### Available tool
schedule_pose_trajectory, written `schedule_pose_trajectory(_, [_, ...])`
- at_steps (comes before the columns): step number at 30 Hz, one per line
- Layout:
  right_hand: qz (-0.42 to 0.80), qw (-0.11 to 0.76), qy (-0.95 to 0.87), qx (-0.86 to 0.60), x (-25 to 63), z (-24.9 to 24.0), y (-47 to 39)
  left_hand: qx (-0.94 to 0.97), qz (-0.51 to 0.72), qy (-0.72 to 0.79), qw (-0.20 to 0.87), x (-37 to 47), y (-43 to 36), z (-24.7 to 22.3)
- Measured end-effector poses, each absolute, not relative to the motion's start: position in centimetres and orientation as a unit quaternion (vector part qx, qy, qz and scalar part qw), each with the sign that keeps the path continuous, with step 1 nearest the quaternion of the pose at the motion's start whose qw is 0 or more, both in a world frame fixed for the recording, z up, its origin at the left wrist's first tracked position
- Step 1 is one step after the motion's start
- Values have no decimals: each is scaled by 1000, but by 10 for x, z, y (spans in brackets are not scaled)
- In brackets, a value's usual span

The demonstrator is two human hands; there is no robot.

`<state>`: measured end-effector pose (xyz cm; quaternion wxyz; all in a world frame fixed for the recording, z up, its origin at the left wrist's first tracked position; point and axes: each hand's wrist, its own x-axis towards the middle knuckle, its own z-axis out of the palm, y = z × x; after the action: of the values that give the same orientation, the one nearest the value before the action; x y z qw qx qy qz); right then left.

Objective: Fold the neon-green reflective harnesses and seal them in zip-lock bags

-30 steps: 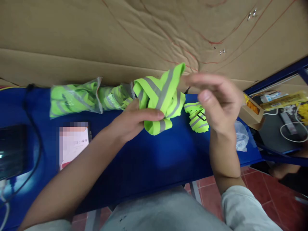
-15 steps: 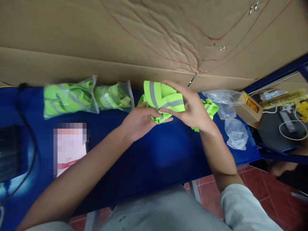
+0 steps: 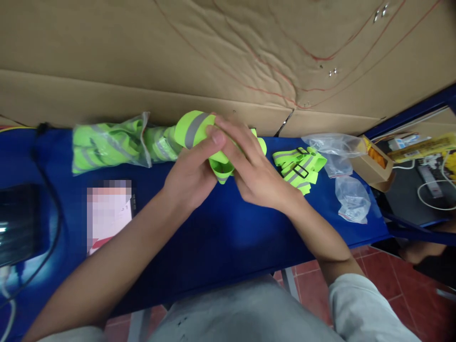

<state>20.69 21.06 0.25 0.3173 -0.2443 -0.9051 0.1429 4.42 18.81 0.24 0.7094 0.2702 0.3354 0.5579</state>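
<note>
Above the blue table, my left hand (image 3: pixel 194 175) grips a folded neon-green reflective strap (image 3: pixel 194 128) from the left, its thumb on top. My right hand (image 3: pixel 249 166) is wrapped over the same strap from the right, fingers bent across it and close to the left thumb. Part of the strap loops out below, between the hands. Another green strap (image 3: pixel 302 173) with black buckles lies on the table to the right. To the left, two clear bags (image 3: pixel 110 145) (image 3: pixel 160 142) hold more green straps; the second is partly covered by the held strap.
Clear plastic bags (image 3: pixel 352 199) and an open cardboard box (image 3: pixel 374 164) sit at the right of the blue table (image 3: pixel 228 247). At left are a partly blurred phone-like item (image 3: pixel 110 213), a black device (image 3: pixel 17 223) and cables. Cardboard (image 3: pixel 142 47) stands behind. Another person's arm shows far right.
Both hands have moved left with the strap. My right hand has closed over its top, and the buckled strap on the table is now more exposed.
</note>
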Motion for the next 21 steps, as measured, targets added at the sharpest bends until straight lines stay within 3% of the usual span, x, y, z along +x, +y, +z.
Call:
schedule_pose_trajectory(3, [299,301,-885,-193,223,15,220,277,614,315,668,45,190,4])
schedule_pose_trajectory(7, [371,426,-761,-318,234,13,233,315,603,328,655,49,187,5])
schedule_pose_trajectory(12, [272,341,-809,-394,241,15,238,330,590,347,650,52,187,-3])
schedule_pose_trajectory(16, [52,162,-789,-590,303,38,253,325,592,348,650,53,191,-9])
schedule_pose_trajectory(21, [-14,109,-636,-764,414,37,273,333,588,369,638,55,191,-14])
